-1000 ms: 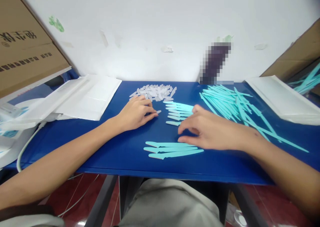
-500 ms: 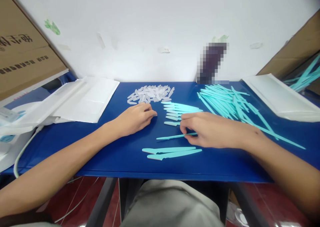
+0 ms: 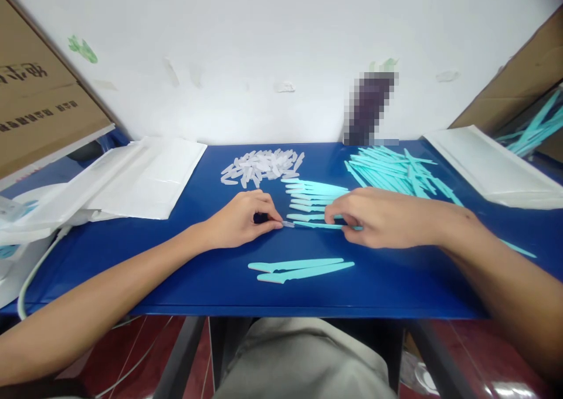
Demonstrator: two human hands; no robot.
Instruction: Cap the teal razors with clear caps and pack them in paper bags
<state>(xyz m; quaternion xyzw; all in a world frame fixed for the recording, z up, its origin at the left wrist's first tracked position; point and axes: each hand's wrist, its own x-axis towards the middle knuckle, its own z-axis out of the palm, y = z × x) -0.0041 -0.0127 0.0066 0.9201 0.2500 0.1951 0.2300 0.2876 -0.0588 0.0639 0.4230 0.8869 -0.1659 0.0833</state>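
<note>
My left hand pinches a small clear blade cover between thumb and forefinger. From the other side, my right hand grips a turquoise eyebrow razor by its handle. The razor's blade end meets the cover; I cannot tell how far it is inside. Just behind lies a row of several razors, their blade ends pointing left, some handles hidden by my right hand. Two loose razors lie in front, near the table's edge. Beyond my left hand is a pile of clear covers.
A heap of turquoise razors lies at the back right, beside a white padded envelope. More white envelopes and a cardboard box are at left. A white wall closes off the back of the blue table.
My right hand has moved the razor back and slightly right, beside the row. My left hand has come slightly forward, and a clear cover now shows in its fingertips, at the razor's blade end.
</note>
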